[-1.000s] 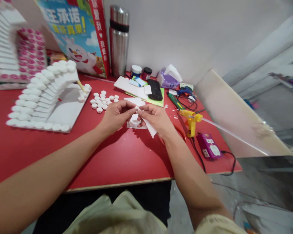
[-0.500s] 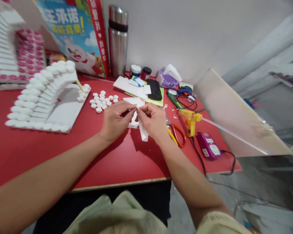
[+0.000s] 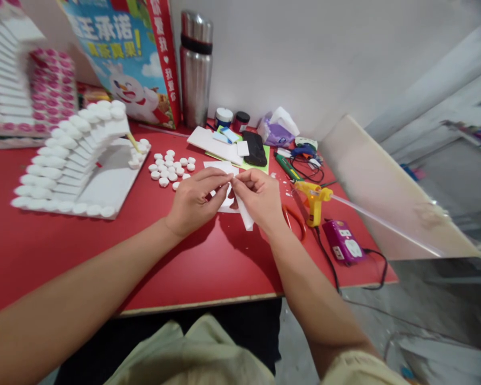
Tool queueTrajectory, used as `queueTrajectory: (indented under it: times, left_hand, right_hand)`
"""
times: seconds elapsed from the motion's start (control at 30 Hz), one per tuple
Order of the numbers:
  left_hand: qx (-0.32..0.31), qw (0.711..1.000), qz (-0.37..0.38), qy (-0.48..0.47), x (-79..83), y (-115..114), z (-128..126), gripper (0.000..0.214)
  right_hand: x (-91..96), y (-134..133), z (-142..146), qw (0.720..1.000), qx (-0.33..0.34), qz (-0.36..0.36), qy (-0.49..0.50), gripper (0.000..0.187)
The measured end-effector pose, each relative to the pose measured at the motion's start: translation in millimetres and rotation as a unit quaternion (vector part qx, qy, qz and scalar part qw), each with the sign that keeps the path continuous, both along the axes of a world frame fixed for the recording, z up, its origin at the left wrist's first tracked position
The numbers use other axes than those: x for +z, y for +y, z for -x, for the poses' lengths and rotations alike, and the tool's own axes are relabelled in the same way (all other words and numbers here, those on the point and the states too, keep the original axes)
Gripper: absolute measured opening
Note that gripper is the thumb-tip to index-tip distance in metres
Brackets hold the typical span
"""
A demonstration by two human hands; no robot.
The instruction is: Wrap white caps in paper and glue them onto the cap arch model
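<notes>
My left hand (image 3: 198,200) and my right hand (image 3: 258,197) meet over the middle of the red table, both closed in a pinch with fingertips touching. Between them they hold a white paper strip (image 3: 246,217), whose loose end hangs below my right fingers. Its pinched end is mostly hidden by the fingertips. Beneath the hands lies a white sheet (image 3: 227,205) with cut-out shapes. Several small round white pieces (image 3: 172,176) are grouped just beyond my left hand.
On the left stands a white stair-like model (image 3: 80,160) edged with white rounds. A steel thermos (image 3: 196,80) is at the back. To the right are a yellow glue gun (image 3: 315,200), red-handled pliers (image 3: 300,224), a purple power box (image 3: 343,243) and a green tool (image 3: 287,167).
Both hands have shifted slightly right, still pinching the paper strip, and its loose end has moved right with them. My right hand now covers more of the pliers.
</notes>
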State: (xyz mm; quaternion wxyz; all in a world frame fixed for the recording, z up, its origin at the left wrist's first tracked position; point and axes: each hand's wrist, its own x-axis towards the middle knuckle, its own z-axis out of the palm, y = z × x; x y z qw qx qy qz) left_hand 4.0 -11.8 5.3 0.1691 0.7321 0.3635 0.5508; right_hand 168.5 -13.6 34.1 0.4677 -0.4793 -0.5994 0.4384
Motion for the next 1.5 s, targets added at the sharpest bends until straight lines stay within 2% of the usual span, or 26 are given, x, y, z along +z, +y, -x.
queueTrajectory:
  times: [0.1,0.2,0.3,0.37,0.53,0.67,0.77,0.83,0.93,1.07,1.17,1.37,1.5]
  left_hand:
    - [-0.025,0.998,0.031,-0.04,-0.8,2,-1,0.018]
    - [-0.073,0.985,0.115,-0.104,-1.4,6,1,0.018]
    - [-0.115,0.968,0.182,-0.127,-2.1,11,4,0.02]
    - [-0.121,0.97,0.176,-0.114,-2.3,13,6,0.018]
    - [-0.08,0.993,0.077,-0.038,-0.6,13,7,0.019]
    - [-0.043,0.998,0.047,-0.003,0.3,10,5,0.021]
    - [-0.029,0.999,0.045,-0.005,1.2,10,5,0.02]
    - [-0.041,0.997,0.062,-0.027,2.7,11,5,0.016]
    - [-0.08,0.988,0.115,-0.073,5.6,13,8,0.011]
    - [-0.113,0.982,0.122,-0.094,8.6,13,10,0.011]
    - [-0.122,0.986,0.084,-0.076,8.7,14,10,0.011]
    - [-0.115,0.991,0.05,-0.054,4.5,17,11,0.012]
    - [-0.116,0.99,0.058,-0.057,3.6,17,11,0.012]
  right_hand:
    - [-2.0,2,1,1.0,-0.009,0.009,-0.001,0.022]
    - [-2.2,2,1,1.0,0.012,0.013,-0.006,0.017]
    - [-2.1,1,-3,0.998,0.038,-0.019,-0.048,0.013]
    - [-2.7,1,-5,0.995,0.049,-0.042,-0.077,0.012]
    - [-5.6,2,-5,0.995,0.053,-0.051,-0.074,0.021]
    - [-4.5,1,0,0.999,0.042,-0.002,-0.022,0.034]
    - [1.2,3,-2,0.996,0.041,0.07,0.031,0.042]
    - [6.2,7,-9,0.983,0.058,0.151,0.086,0.045]
    - [12.7,16,-21,0.939,0.112,0.281,0.163,0.054]
    - [16.4,20,-23,0.885,0.185,0.379,0.198,0.055]
    - [16.1,17,-18,0.868,0.205,0.394,0.222,0.048]
    - [9.7,16,-20,0.846,0.254,0.372,0.285,0.026]
    - [8.3,16,-22,0.851,0.261,0.354,0.287,0.013]
